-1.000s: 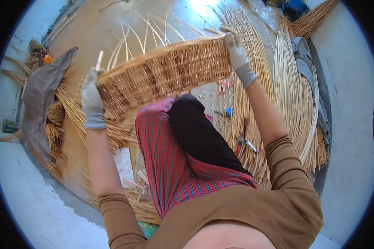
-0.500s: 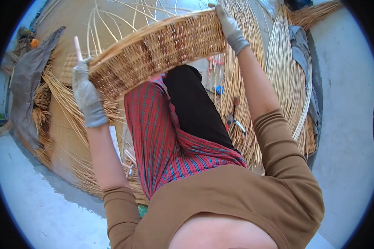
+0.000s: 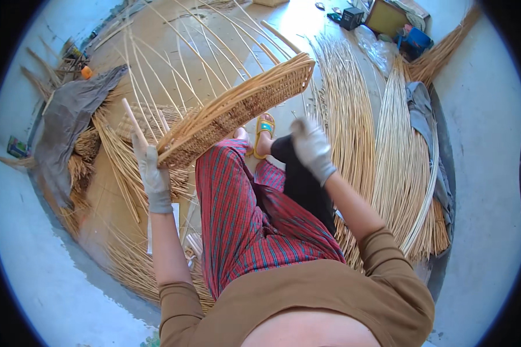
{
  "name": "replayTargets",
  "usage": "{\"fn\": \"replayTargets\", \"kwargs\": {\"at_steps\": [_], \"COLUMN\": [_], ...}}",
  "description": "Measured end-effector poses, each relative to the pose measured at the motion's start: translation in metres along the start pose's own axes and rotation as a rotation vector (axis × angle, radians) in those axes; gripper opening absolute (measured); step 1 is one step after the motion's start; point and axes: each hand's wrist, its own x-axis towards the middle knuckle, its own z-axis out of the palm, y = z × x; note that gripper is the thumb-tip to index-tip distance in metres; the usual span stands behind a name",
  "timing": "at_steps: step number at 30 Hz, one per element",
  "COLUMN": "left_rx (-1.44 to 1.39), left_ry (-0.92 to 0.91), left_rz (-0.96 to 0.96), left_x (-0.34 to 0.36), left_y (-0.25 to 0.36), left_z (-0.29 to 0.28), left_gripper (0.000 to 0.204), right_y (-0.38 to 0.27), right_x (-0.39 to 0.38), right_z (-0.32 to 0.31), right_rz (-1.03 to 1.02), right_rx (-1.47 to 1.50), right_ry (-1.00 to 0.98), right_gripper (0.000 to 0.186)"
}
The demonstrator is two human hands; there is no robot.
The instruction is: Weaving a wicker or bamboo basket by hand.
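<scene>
A partly woven wicker basket (image 3: 237, 110) hangs tilted above my knees, its right end higher and farther away. Long bare canes (image 3: 179, 63) fan out from its far side. My left hand (image 3: 154, 173), in a pale work glove, is closed on the basket's left corner, beside a thick upright stick (image 3: 134, 122) that sticks up past the fingers. Off the basket, my gloved right hand (image 3: 312, 147) is over my right knee, below the basket's right end. Motion smears its fingers, and I cannot see anything held.
Long bundles of peeled canes (image 3: 347, 139) lie on the floor to the right. More canes (image 3: 118, 156) and a grey cloth (image 3: 69, 110) are at the left. A clear plastic bag (image 3: 373, 49) and a blue container (image 3: 415, 40) lie far right. My yellow slipper (image 3: 265, 127) shows below the basket.
My right hand has let go of the basket's right end and come down toward my knee. The basket has tipped so its wall shows narrower; my left hand still grips it.
</scene>
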Motion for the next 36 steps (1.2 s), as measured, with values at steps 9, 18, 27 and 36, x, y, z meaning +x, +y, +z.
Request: {"fn": "replayTargets", "kwargs": {"at_steps": [9,18,27,36], "left_rx": [0.025,0.028,0.052,0.417], "left_ry": [-0.288,-0.276,-0.418,0.155], "left_rz": [-0.226,-0.25,-0.309,-0.084], "left_x": [-0.048,-0.088,-0.106,-0.121], "left_y": [0.02,0.035,0.031,-0.009], "left_z": [0.011,-0.014,0.0,-0.001], "left_gripper": [0.032,0.026,0.023,0.019], "right_y": [0.131,0.067,0.1,0.036], "right_x": [-0.132,0.065,-0.002,-0.025], "right_z": [0.135,-0.088,-0.133,-0.057], "right_rz": [0.101,-0.175,0.117,0.088], "right_rx": [-0.424,0.07,0.513,0.728], "right_ry": [-1.1,0.453,0.096,-0.027], "right_gripper": [0.052,0.022,0.075,0.054]}}
